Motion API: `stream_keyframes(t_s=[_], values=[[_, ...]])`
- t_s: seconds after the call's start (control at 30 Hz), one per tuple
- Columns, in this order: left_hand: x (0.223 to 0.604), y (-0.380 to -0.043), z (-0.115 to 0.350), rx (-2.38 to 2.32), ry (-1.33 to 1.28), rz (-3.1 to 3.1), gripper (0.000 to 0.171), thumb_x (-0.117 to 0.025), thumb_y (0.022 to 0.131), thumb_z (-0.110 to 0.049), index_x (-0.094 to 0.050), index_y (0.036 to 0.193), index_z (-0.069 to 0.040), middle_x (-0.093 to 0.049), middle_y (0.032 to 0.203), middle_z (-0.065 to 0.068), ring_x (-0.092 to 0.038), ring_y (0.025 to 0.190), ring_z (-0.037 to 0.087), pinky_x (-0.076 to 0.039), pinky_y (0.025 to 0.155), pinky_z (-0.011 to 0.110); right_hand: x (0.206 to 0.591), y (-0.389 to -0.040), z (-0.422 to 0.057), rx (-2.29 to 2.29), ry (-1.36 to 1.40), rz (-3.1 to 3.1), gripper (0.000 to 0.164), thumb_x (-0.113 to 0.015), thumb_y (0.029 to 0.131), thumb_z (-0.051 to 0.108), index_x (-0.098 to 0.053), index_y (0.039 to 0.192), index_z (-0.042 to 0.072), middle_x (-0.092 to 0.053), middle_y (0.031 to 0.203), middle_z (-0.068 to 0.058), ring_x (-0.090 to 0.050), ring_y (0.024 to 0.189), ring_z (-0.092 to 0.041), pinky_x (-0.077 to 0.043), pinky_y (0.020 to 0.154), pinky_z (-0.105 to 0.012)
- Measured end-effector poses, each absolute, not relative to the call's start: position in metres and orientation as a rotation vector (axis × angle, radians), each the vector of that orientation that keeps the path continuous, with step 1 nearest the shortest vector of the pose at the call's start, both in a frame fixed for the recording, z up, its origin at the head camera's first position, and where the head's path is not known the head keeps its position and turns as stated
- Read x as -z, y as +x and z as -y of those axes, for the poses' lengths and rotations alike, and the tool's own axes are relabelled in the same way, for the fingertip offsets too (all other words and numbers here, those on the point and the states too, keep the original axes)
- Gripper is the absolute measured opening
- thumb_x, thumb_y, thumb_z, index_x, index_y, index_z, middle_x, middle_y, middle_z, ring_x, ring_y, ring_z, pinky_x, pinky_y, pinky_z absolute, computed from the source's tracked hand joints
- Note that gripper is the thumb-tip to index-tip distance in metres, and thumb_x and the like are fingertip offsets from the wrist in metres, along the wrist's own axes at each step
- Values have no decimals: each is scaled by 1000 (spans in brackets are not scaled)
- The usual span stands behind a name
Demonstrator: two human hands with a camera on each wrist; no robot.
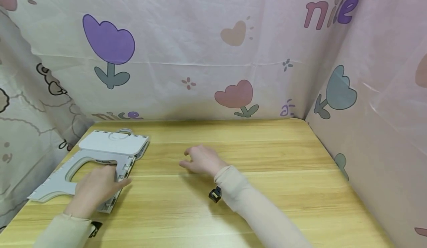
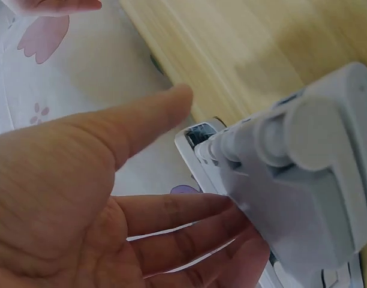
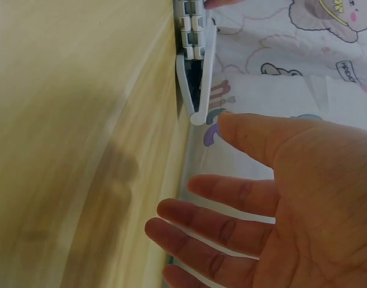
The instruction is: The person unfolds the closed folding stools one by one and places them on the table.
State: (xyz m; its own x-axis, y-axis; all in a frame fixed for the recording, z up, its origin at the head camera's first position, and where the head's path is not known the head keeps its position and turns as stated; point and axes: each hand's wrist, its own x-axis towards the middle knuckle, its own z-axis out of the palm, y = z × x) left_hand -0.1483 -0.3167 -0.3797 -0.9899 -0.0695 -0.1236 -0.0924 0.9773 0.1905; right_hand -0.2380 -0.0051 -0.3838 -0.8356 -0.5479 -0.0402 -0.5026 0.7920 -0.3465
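Observation:
A folded white and grey step stool [image 1: 106,144] lies flat on the wooden table at the left, a thin handle loop at its far edge. My left hand [image 1: 96,188] reaches over its leg frame, fingers at the cut-out and thumb held apart. In the left wrist view the nearly straight fingers [image 2: 183,240] touch the stool [image 2: 279,210]; their tips are partly hidden. Over the middle of the table hovers my right hand [image 1: 203,161], its fingers loosely spread, holding nothing. The right wrist view shows the stool's hinged end [image 3: 195,78] beyond that thumb.
The wooden table [image 1: 267,148] extends to the right of the stool. A curtain [image 1: 173,29] with printed flowers and letters hangs behind it and along both sides. Each wrist carries a small black device, such as the camera [image 1: 215,194] under the right cuff.

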Motion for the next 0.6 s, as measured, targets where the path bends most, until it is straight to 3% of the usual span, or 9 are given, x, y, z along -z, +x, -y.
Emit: stream_keyframes(t_s=[0.2,0.6], values=[[382,-148,319,-318,-155,-2991,40,-82,92,-38,-57,82,-8,-51,71,6,-52,65,24,-41,52,37,385,-237,11,516,-830,-2816,50,-65,106,48,-69,142,14,-76,137,-4,-75,106,-15,-63,90,-37],[385,-147,314,-304,-124,-3016,39,-82,93,-34,-56,79,-8,-54,69,6,-53,63,23,-43,52,38,391,-239,20,549,-830,-2782,49,-65,107,47,-70,141,13,-76,138,-3,-73,102,-13,-62,87,-34]])
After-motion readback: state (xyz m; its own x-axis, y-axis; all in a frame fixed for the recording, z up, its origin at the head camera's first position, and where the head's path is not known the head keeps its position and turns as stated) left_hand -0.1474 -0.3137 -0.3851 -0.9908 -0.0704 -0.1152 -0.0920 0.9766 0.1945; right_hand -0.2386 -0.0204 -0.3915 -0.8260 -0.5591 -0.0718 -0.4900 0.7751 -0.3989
